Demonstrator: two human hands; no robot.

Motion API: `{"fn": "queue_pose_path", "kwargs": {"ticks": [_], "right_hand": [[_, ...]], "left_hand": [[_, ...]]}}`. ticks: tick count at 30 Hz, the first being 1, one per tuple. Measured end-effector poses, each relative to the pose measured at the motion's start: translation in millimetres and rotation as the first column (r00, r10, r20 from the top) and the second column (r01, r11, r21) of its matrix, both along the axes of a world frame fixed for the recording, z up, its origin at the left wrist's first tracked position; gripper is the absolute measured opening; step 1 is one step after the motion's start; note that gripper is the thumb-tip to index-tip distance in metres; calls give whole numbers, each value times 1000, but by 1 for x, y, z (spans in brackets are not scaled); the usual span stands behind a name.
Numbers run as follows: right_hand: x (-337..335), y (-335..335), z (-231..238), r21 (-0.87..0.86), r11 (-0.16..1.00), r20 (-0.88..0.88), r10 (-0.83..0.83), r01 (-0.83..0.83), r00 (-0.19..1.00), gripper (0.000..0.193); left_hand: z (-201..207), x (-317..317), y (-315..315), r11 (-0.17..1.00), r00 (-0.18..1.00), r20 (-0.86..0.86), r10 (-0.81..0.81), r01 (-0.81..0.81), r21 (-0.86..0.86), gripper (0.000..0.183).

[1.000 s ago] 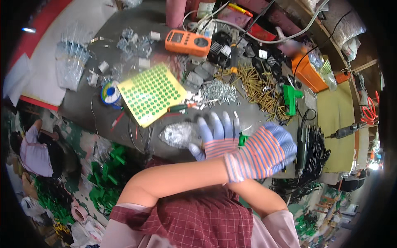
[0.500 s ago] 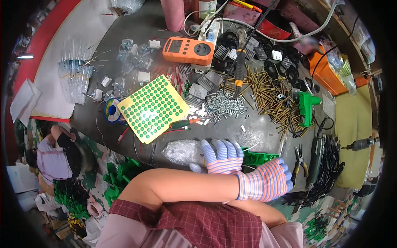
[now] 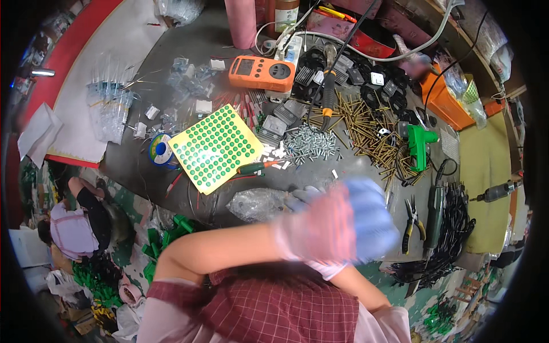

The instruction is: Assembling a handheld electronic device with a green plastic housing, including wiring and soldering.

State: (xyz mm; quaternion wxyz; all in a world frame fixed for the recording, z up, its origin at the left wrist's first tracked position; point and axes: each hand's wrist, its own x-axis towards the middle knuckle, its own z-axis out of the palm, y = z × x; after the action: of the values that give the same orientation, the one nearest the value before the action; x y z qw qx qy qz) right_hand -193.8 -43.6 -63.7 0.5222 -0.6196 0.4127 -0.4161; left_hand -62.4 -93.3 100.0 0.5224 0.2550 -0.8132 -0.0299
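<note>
The plastic wrapping (image 3: 256,204) lies left of the pliers (image 3: 412,223).

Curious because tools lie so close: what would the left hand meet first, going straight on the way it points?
Probably the pliers, right of the left hand; it is blurred and its height unclear, so it might pass above them.

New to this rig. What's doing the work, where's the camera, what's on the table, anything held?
No machine: just a person's gloved left hand and right hand. The camera is worn on the head, looking down; its wide lens bends straight edges. The left, blurred, crosses over the right and hides most of it, so I can't tell whether either holds anything. Clear plastic wrapping lies by the right's fingers. The dark table also bears an orange meter, green-dotted sheet, silver screws and pliers.
</note>
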Motion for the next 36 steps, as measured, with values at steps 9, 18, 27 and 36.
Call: {"fn": "queue_pose_path", "kwargs": {"ticks": [9,18,27,36], "right_hand": [[-19,-26,136,-446,872,-371,23,-200,928,25],[-25,-26,134,-399,893,-291,91,-208,952,23],[-1,-44,169,-656,684,-469,-39,-319,882,34],[-3,-33,146,-308,933,-307,86,-184,948,23]], "left_hand": [[-56,178,-42,705,541,700,465,-705,76,18],[-57,196,-57,787,441,788,429,-611,-87,19],[-24,65,71,895,922,119,369,-387,221,29],[-31,116,33,714,747,448,490,-639,285,13]]}}
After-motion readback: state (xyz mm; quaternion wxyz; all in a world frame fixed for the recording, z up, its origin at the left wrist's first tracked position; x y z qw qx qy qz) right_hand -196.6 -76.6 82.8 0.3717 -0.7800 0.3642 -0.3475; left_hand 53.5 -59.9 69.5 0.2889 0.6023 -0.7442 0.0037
